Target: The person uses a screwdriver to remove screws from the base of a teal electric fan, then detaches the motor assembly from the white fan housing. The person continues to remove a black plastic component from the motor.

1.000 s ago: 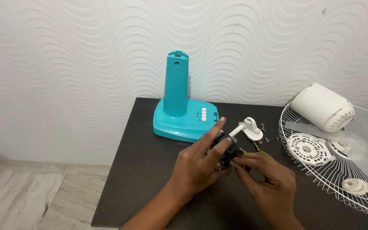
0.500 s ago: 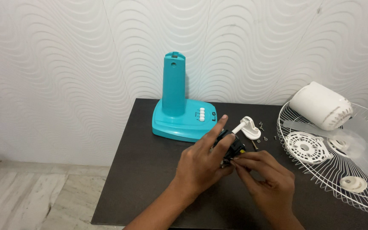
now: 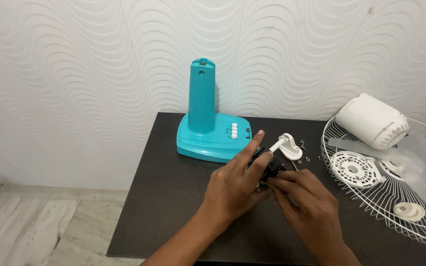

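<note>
The left hand (image 3: 235,189) is clamped on a small black motor block (image 3: 267,167), fingers curled over its near side with the index finger stretched along the top. The right hand (image 3: 304,202) meets it from the other side, thumb and fingertips pinched together against the block's lower edge (what they pinch is too small to tell). A white shaft sticks out of the block beyond the left fingertips and touches a white plastic bracket (image 3: 290,146) on the dark table (image 3: 168,197). Just past that bracket lie a few loose screws (image 3: 309,158). Further beyond the left fingers stands the turquoise fan base (image 3: 208,130), its column upright. Well off to the outer side of the right hand, a white wire grille (image 3: 420,216) holds a white motor cover (image 3: 373,121), a round vented plate (image 3: 353,170) and clear blades (image 3: 415,162).
</note>
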